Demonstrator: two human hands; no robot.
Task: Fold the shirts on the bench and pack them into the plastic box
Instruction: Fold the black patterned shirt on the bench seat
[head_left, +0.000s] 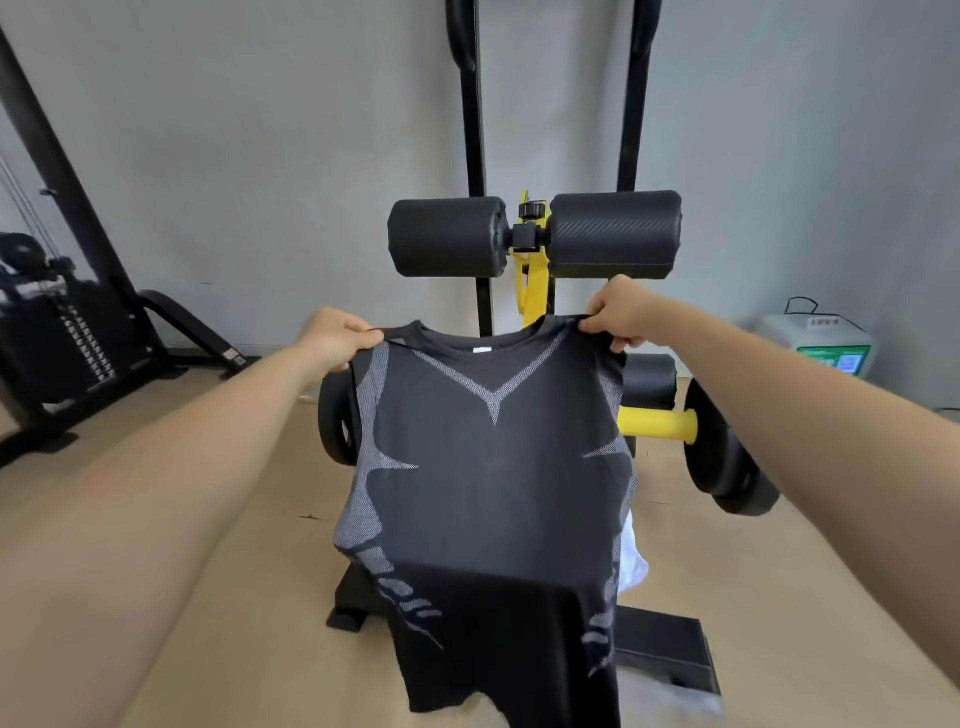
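**Over the bench (535, 283), holding a black shirt (493, 467) up by its shoulders**

Grips one shoulder of the shirt with the left hand (340, 335), fingers curled over the seam. Pinches the other shoulder with the right hand (618, 314), thumb and fingers closed on the cloth. Keeps both bare arms stretched forward, hands well apart, the collar pulled level between them.

Hangs flat toward the camera, with grey patterned bands down both sides and a grey V below the neckline. Bends forward at the lower part, draped toward the camera and covering whatever lies beneath. Leaves a bit of white cloth (635, 564) showing just beside its right edge, low down.

Behind the shirt: two black foam rollers (615, 234) on a yellow post, a yellow handle (657, 423) and black discs (727, 452) on either side. Farther left, against the grey wall (260, 156), a weight-stack machine (62, 332). Far right, near the wall, a white and green device (831, 345) beside the wooden floor (234, 545).
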